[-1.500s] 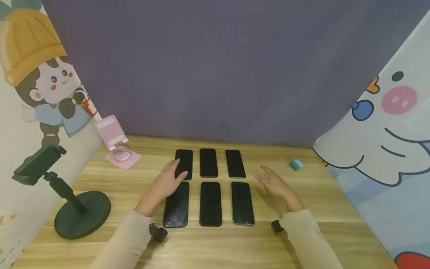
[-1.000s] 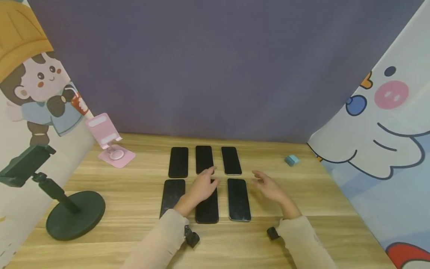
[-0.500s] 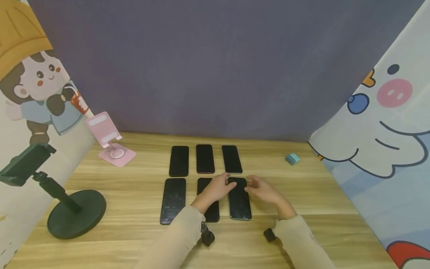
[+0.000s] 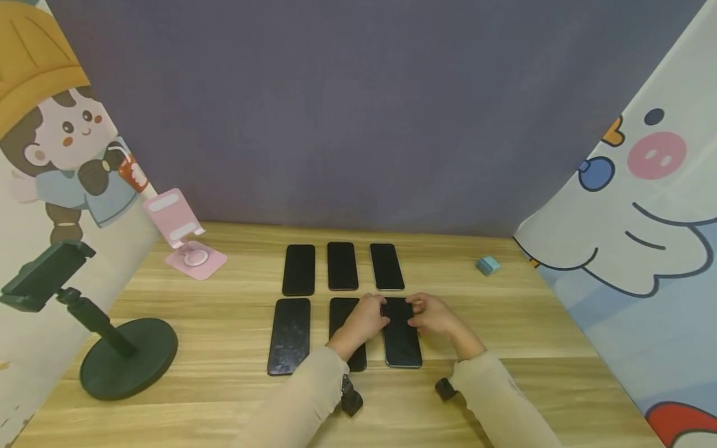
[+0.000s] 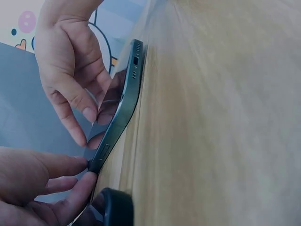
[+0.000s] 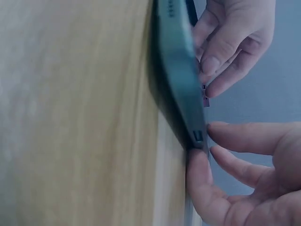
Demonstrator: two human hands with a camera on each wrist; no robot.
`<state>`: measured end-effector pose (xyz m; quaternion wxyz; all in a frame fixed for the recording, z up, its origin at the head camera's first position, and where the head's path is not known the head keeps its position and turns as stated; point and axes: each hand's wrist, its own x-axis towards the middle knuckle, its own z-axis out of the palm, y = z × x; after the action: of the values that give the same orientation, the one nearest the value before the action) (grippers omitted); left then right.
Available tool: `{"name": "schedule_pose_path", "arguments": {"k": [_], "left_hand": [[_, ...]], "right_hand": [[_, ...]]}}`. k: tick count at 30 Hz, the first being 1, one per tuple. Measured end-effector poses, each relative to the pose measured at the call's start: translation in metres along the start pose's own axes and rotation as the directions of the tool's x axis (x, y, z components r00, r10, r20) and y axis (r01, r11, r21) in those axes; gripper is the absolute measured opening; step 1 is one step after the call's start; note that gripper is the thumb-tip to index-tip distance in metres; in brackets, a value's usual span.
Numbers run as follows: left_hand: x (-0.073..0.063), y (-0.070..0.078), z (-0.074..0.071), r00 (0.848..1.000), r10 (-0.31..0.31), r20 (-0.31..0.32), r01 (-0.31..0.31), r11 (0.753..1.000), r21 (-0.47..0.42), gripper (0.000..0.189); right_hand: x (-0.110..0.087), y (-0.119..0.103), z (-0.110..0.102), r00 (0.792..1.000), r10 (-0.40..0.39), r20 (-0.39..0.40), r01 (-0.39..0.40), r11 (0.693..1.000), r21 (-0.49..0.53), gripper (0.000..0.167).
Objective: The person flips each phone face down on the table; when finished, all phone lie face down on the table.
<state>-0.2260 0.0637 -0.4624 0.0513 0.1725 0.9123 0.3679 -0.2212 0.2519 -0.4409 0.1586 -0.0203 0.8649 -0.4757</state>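
Dark smartphones lie face up on the wooden table in two rows. At the front right, a smartphone [image 4: 402,342] has a greenish side frame in both wrist views. My left hand [image 4: 365,318] grips its left edge near the far corner, fingers and thumb at the rim. On the opposite edge, my right hand [image 4: 435,316] pinches the far right corner. Whether the phone is raised off the wood I cannot tell. Under my left forearm, the front middle smartphone [image 4: 356,358] is partly covered. Left of that lies a smudged smartphone [image 4: 289,336].
Behind is a row of three phones: left phone [image 4: 299,269], middle phone [image 4: 342,266], right phone [image 4: 387,266]. At left stand a pink phone stand [image 4: 175,218] and a dark green phone stand [image 4: 129,358]. A small blue block [image 4: 488,266] sits at right, before the grey curtain [image 4: 347,112].
My left hand has travelled right from the leftmost phones, across the middle column, to the front right phone. My right hand has come slightly left onto the same phone, which both hands now hold.
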Motion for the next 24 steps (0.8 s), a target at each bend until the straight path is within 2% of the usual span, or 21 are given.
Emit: {"name": "schedule_pose_path", "arguments": {"k": [6, 10, 19, 24], "left_hand": [[-0.001, 0.004, 0.003, 1.0, -0.029, -0.005, 0.029, 0.999, -0.015, 0.036], [-0.002, 0.006, 0.005, 0.999, -0.04, -0.005, 0.04, 0.999, -0.026, 0.037], [-0.004, 0.009, 0.008, 0.999, -0.044, -0.017, 0.043, 0.998, -0.054, 0.041], [-0.006, 0.011, 0.013, 0.999, -0.016, -0.048, 0.012, 0.997, -0.081, 0.043]], "right_hand": [[0.0, 0.001, -0.004, 1.0, -0.003, -0.015, 0.004, 0.999, 0.045, 0.054], [-0.002, 0.001, -0.008, 1.0, -0.015, -0.014, 0.016, 0.994, 0.111, 0.054], [-0.006, 0.001, -0.02, 0.995, -0.094, 0.045, 0.082, 0.973, 0.216, 0.055], [-0.007, 0.001, -0.023, 0.99, -0.129, 0.057, 0.106, 0.948, 0.301, 0.056]]}}
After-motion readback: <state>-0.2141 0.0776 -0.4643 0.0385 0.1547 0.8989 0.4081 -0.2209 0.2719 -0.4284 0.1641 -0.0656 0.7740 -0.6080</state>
